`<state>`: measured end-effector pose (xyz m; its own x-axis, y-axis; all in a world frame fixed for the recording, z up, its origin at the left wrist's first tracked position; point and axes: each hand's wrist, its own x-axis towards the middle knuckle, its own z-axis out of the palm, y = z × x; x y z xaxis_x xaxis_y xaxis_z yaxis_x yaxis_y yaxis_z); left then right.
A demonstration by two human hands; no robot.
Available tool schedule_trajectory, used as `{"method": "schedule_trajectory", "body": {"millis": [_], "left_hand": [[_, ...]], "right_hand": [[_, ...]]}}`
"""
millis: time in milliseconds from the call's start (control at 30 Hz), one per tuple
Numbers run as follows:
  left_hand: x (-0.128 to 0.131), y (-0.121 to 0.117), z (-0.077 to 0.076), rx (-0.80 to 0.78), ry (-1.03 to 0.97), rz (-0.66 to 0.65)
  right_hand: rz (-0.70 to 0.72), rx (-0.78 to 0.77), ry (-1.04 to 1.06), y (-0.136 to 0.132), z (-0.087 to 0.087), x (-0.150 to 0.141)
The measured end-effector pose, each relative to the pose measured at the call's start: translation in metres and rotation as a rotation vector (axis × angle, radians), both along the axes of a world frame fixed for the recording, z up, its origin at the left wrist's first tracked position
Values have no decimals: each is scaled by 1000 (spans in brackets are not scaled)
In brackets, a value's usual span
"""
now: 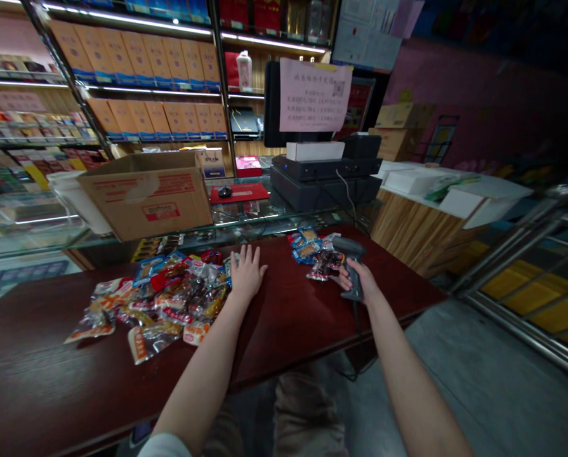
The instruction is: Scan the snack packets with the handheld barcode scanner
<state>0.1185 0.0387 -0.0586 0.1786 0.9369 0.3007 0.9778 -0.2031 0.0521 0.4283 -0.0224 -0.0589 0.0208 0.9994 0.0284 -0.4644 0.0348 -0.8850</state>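
Along glossy red counter [46, 362], hands [246, 274] [360, 282], black scanner [353, 266], crinkled foil packets [179, 298]

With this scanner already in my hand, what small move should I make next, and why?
Probably pick one packet off the large pile of snack packets with your left hand: it rests empty right beside that pile, while your right hand is occupied gripping the handheld barcode scanner.

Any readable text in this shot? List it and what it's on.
Nothing reads with confidence.
Pink paper notice: lines of Chinese characters, too small to read.
Cardboard carton: red label has print, too blurred to read.
Snack packets: red and blue print, too blurred.
Shelf boxes: print too small.
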Motion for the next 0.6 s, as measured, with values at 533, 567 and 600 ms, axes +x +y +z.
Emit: {"method": "schedule_trajectory", "body": {"millis": [533,567,600], "left_hand": [[48,19,25,-165,61,-154],[60,27,30,-205,13,-208],[73,35,33,-242,-38,-245]], "right_hand": [[-97,-46,26,-9,-11,2],[-96,-48,24,-8,-12,2],[-96,-49,22,-8,-12,1]]}}
